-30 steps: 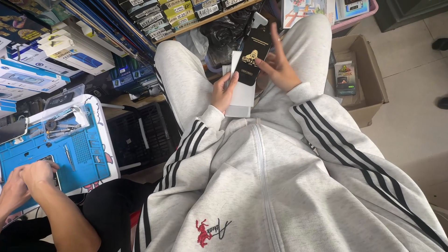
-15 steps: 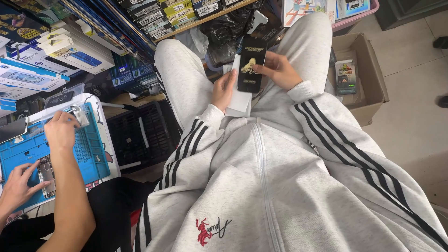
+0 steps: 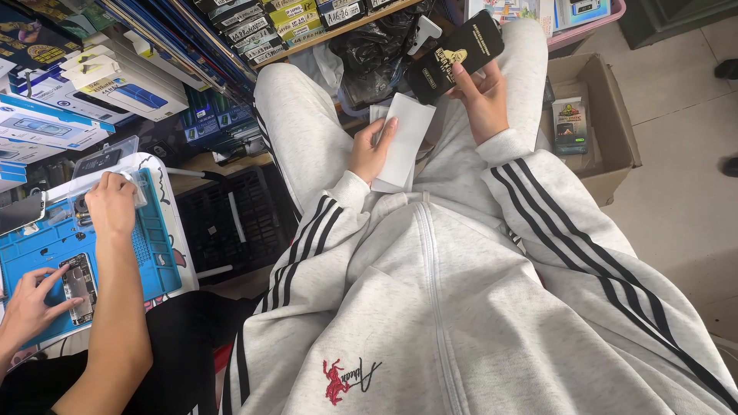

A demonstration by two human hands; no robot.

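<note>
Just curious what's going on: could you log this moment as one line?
left hand: holds white sleeve | right hand: holds black flat packet | both over lap | nearby person's hands at blue mat

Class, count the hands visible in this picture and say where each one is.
4. The left hand holds a white sleeve; the right hand holds a black packet; a co-worker's two hands are on the blue mat.

Black flat packet [image 3: 455, 55] with gold emblem, white sleeve [image 3: 405, 138] below, green-labelled packet [image 3: 570, 124] in carton [image 3: 615, 134]
</note>
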